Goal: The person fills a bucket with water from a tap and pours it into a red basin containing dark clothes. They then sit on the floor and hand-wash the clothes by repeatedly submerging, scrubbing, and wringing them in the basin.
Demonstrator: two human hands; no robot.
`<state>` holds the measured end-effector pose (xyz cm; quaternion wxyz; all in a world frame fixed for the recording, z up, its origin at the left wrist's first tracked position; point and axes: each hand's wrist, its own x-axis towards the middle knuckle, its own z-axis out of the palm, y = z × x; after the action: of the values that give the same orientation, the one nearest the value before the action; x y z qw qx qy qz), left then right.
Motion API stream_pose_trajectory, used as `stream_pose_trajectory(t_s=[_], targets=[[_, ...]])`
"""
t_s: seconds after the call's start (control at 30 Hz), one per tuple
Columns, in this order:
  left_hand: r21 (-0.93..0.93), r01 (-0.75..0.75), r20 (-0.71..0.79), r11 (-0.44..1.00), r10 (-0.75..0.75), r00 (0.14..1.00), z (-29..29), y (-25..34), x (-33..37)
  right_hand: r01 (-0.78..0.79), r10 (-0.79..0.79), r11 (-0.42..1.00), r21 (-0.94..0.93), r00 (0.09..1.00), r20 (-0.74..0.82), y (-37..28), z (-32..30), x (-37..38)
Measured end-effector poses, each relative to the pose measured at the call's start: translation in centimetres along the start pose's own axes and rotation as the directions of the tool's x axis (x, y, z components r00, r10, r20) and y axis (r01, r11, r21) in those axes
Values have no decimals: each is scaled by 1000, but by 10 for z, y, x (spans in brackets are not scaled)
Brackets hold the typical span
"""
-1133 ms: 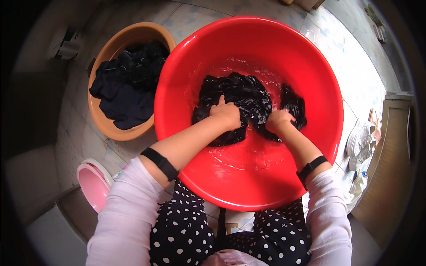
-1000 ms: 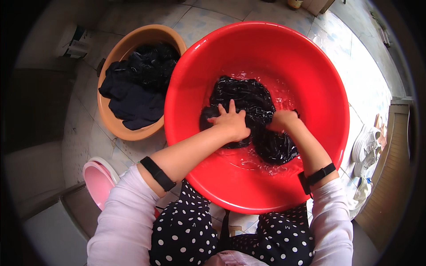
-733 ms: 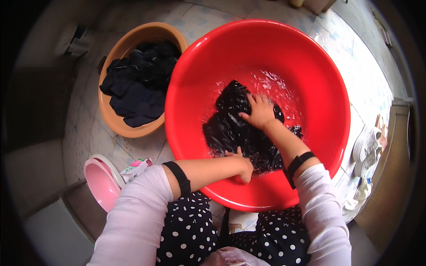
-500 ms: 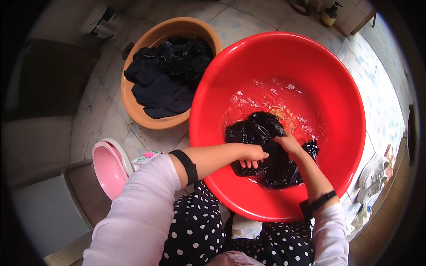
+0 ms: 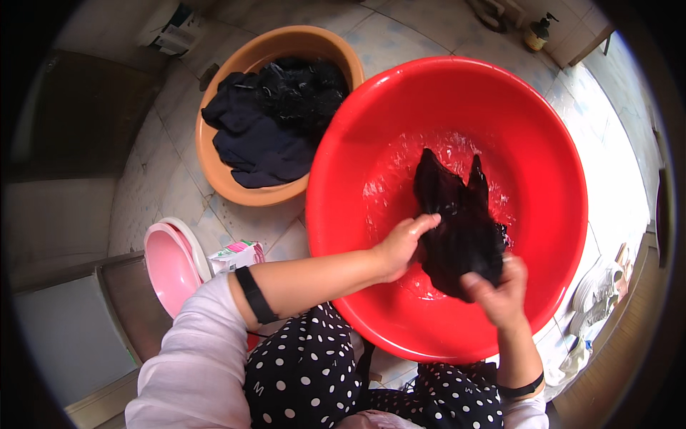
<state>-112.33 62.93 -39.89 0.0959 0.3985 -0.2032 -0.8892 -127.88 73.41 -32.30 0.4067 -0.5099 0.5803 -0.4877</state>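
Observation:
A wet black garment (image 5: 461, 229) hangs between my hands over the water in a big red basin (image 5: 564, 143). On its left side my left hand (image 5: 404, 247) grips the cloth, thumb on top. My right hand (image 5: 500, 289) is closed on its lower right edge and slightly blurred by motion. Two narrow ends of the garment point to the far side of the basin. Its exact kind cannot be told. Rippling water (image 5: 379, 193) covers the basin's bottom.
An orange basin (image 5: 207, 161) with dark wet clothes (image 5: 268, 146) stands at the far left, against the red one. Pink basins (image 5: 168, 264) and a small carton (image 5: 239, 254) are at left. White shoes (image 5: 597, 289) lie at right; a pump bottle (image 5: 538, 34) stands at the far right.
The black garment has been gathered up and turned, its narrow ends now pointing away. My left hand has shifted its hold, and my right hand has moved nearer to me and right.

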Motion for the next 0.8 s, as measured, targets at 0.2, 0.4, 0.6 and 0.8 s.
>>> stream_pose_trajectory(t_s=[0.2, 0.4, 0.6, 0.8], targets=[[-53, -243, 390, 968, 245, 888, 29, 51, -34, 62, 104, 962, 264, 815, -571, 7, -51, -25], [-19, -449, 493, 893, 399, 773, 35, 77, -44, 161, 76, 944, 287, 740, -668, -3, -64, 5], [513, 51, -191, 857, 57, 980, -23, 79, 26, -511, 431, 844, -159, 825, -367, 90, -89, 35], [820, 130, -196, 557, 59, 979, -68, 22, 104, -654, 564, 681, -329, 755, -335, 160, -59, 32]])
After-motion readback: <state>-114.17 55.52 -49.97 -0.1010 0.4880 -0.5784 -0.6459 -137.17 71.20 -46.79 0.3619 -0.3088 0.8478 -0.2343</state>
